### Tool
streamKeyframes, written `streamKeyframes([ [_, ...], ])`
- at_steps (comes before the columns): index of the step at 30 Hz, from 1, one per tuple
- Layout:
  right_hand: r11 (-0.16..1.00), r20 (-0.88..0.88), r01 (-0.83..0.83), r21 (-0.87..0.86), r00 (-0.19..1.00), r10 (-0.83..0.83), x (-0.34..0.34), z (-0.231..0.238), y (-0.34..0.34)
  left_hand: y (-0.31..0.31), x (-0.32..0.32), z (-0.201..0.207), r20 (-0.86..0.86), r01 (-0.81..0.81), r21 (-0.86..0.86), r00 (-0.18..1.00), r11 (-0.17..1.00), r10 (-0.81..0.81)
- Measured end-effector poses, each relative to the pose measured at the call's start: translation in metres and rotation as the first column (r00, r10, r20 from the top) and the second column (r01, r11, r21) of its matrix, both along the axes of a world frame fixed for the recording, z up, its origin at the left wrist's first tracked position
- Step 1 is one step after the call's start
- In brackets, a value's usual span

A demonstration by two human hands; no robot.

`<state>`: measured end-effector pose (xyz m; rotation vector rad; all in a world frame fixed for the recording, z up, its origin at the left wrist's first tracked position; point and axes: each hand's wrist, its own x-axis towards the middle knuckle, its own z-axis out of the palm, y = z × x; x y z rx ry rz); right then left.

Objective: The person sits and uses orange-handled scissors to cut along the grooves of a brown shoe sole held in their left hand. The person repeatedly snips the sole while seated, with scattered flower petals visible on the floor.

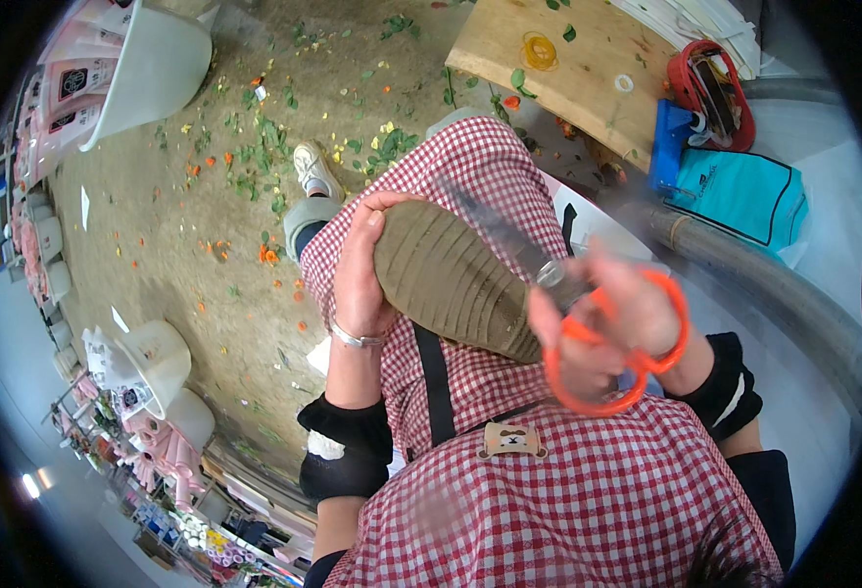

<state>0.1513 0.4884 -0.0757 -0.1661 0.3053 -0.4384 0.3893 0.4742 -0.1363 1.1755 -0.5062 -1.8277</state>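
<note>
My left hand [360,269] is closed around the edge of a brown-olive shoe [446,269]. The ridged sole faces up over my lap; whether a foot is inside it I cannot tell. In my right hand [612,318], blurred by motion, is a pair of scissors with orange handles [684,323]. Their dark blades point up and left, above the right side of the sole. Whether they touch it is unclear. Beneath lies my red-and-white checked apron [470,162].
A wooden board [588,73] at the upper right bears rubber bands [539,51]. Beside it are a red basket [740,108], a blue tool [668,145], a teal bag [740,191] and a grey pipe [735,257]. Leaves and orange petals [269,255] litter the floor. White buckets [162,73] stand left.
</note>
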Motion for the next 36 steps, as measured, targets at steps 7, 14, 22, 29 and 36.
streamKeyframes([
  [7, 0.977, -0.137, -0.210, -0.050, 0.970, 0.201, -0.001, -0.015, -0.007, 0.000, -0.001, -0.002, 0.019, 0.001, -0.055, 1.000, 0.999, 0.000],
  [14, 0.965, -0.170, -0.259, 0.035, 0.950, 0.261, 0.009, -0.038, 0.016, 0.002, 0.000, -0.002, 0.015, -0.011, -0.037, 1.000, 0.999, 0.011],
  [22, 0.956, -0.199, -0.266, -0.124, 0.951, 0.238, 0.012, -0.048, 0.017, 0.000, -0.001, 0.000, 0.024, 0.006, -0.054, 1.000, 0.999, -0.004],
  [29, 0.977, -0.058, -0.191, 0.094, 0.979, 0.197, 0.008, -0.036, 0.012, -0.001, -0.002, 0.001, 0.036, 0.036, -0.082, 0.999, 0.996, -0.033],
  [36, 0.984, 0.114, 0.178, -0.007, 0.978, -0.176, -0.006, -0.025, -0.014, 0.001, 0.000, -0.001, 0.052, 0.012, -0.045, 0.999, 0.999, -0.009],
])
